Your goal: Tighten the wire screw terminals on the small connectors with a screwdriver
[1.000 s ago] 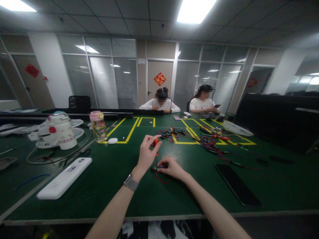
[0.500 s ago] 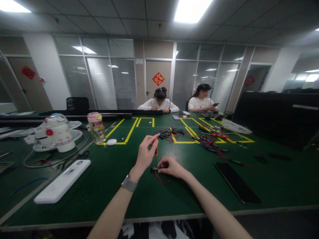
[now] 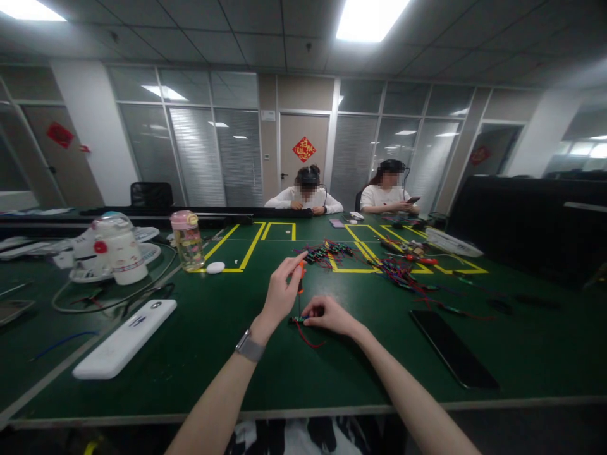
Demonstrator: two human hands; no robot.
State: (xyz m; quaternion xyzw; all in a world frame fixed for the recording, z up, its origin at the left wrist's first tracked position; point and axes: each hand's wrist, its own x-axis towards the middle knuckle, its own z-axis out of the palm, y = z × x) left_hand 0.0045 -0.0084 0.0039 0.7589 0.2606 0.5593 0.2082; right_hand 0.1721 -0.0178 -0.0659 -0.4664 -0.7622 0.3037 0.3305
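Observation:
My left hand [image 3: 281,289], with a watch on its wrist, holds a screwdriver [image 3: 301,285] by its orange and black handle. The thin shaft points straight down at a small green circuit board [image 3: 296,320] on the table. Thumb and fingers of my right hand [image 3: 331,315] pinch the board's right end and press it against the tabletop. A red wire [image 3: 310,342] curls from the board toward me. Whether the screwdriver's tip sits in a screw is too small to make out.
Beyond my hands lie two piles of wired boards, the nearer pile [image 3: 397,270] to the right. A black phone [image 3: 453,347] is at right, a white power bank [image 3: 126,338] at left. Bottles [image 3: 187,243] and cables stand further left. Two people sit across the green table [image 3: 213,392].
The whole view has shifted slightly, so things appear a little further right. Both hands keep their places at the board, with the screwdriver still upright.

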